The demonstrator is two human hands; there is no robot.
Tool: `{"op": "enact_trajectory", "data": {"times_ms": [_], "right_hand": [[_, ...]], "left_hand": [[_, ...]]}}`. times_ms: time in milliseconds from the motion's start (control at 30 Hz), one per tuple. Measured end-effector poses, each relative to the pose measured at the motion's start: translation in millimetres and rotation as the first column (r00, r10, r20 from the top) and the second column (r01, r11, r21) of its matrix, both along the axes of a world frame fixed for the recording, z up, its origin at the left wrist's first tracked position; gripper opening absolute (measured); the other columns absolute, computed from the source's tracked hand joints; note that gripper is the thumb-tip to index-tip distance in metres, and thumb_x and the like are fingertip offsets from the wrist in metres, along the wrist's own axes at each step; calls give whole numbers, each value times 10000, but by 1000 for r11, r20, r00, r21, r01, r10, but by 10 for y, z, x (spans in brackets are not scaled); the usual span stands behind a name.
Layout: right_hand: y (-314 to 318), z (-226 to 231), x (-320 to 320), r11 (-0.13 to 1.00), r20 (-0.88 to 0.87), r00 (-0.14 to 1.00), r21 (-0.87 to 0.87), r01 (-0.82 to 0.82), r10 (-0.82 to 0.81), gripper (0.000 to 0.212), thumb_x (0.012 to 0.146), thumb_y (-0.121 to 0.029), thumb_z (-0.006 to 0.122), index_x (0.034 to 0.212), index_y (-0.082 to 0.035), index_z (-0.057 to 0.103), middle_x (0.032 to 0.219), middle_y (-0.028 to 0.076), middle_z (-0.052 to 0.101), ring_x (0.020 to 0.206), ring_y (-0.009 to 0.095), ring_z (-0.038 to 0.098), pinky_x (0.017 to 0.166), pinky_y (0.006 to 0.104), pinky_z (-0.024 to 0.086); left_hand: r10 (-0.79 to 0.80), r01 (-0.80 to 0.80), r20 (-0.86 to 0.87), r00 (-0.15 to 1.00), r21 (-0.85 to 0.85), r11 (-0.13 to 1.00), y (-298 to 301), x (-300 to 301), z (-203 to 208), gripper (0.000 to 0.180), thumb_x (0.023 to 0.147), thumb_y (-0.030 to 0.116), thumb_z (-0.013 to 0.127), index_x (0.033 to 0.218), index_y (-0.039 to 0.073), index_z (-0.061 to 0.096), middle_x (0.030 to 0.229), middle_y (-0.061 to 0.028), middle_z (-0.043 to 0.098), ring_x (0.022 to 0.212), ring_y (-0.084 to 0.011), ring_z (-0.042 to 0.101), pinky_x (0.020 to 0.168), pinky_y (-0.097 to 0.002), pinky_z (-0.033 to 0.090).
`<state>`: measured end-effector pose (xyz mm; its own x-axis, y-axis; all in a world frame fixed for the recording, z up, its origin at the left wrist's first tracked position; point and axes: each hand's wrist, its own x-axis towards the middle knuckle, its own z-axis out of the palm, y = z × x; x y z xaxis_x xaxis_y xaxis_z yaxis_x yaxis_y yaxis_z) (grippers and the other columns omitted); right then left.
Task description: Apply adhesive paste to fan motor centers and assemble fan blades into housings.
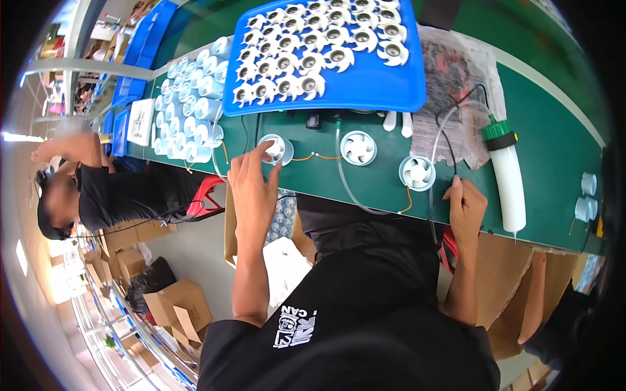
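- Left hand [250,182]: reaching over the table's near edge, forefinger at the rim of the left fan, thumb just beside its near side; cannot tell whether grasping or only touching.
- Left fan [278,151]: white blades inside a pale blue round housing, on the green table [548,169]; under the forefinger, slightly right of the palm.
- Orange wire [302,158]: extending rightward from the left fan, toward the middle fan [358,148], well apart from both hands.
- Right hand [467,205]: at the near edge, thumb and forefinger drawn together on a black cable [450,144].
- Black cable: between the fingertips, continuing up the table beyond them.
- Right fan [417,173]: upper left of the right hand, near, untouched.
- White bottle [507,182]: green-capped, right of the right hand.
- Blue tray [372,85]: beyond the fans, with rows of white rotors [312,85].
- Pale blue housings [208,109]: grouped left of the tray.
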<state>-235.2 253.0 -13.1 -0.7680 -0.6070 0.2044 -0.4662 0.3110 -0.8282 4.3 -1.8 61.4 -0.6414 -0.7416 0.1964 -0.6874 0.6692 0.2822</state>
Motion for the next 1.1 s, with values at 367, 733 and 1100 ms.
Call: {"op": "enact_trajectory", "data": {"times_ms": [367,733,1100], "right_hand": [[48,15,-13,999,5,1000,38,1,-1,344,957,-97,550,643,44,552,570,99,469,495,207,422,498,347,319],[100,-47,-46,982,-79,994,170,81,-68,543,1042,-328,445,634,14,552,575,0,401,549,86,345,509,277,258],[-15,-32,17,954,-229,946,142,264,-228,642,1032,-399,458,548,17,524,507,11,376,516,111,346,476,289,282]], "left_hand": [[-72,67,5,997,293,954,-95,-185,141,551,782,93,755,1293,89,548,1133,-161,604,1086,-356,562,928,-415,458],[15,54,-204,979,330,942,-318,290,218,410,839,236,733,1201,89,609,1070,-111,667,791,-239,603,698,-308,490],[774,-536,-117,622,657,530,165,2446,-1214,516,821,424,725,1164,49,638,1036,-146,665,804,-220,634,741,-343,486]]}}
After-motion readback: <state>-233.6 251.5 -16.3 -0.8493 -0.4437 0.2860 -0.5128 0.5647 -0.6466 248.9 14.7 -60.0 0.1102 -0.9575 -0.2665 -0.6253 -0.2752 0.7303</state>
